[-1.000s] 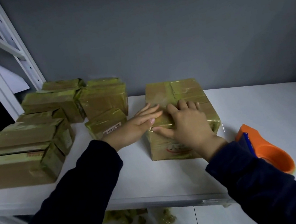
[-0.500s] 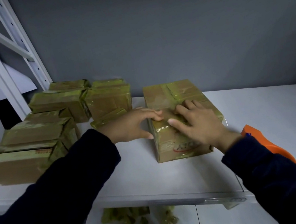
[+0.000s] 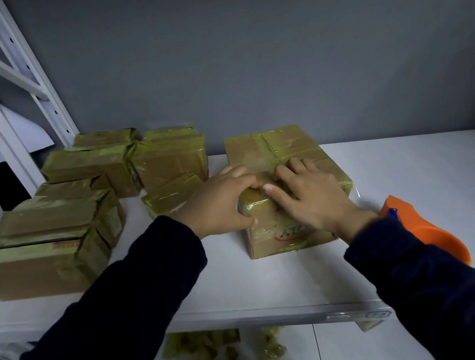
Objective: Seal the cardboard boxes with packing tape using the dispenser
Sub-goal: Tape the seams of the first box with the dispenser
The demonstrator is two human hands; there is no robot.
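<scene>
Two hands on a taped box at mid-tabletop.

At the left, a pile of taped boxes (image 3: 54, 238) sits shut, contents hidden. The left hand (image 3: 218, 205) grips the near left corner of the box (image 3: 281, 148), fingers curled over its top edge. The box stands flat on the white tabletop (image 3: 413, 166), its long axis running from the person toward the wall and a printed short face turned to the person; it is closed, so nothing inside shows. The right hand (image 3: 310, 202) lies on the top by the near edge, fingers spread and pressing, grasping nothing. Just right of the box, the orange dispenser (image 3: 422, 229) lies partly behind the right sleeve (image 3: 416, 291).
</scene>
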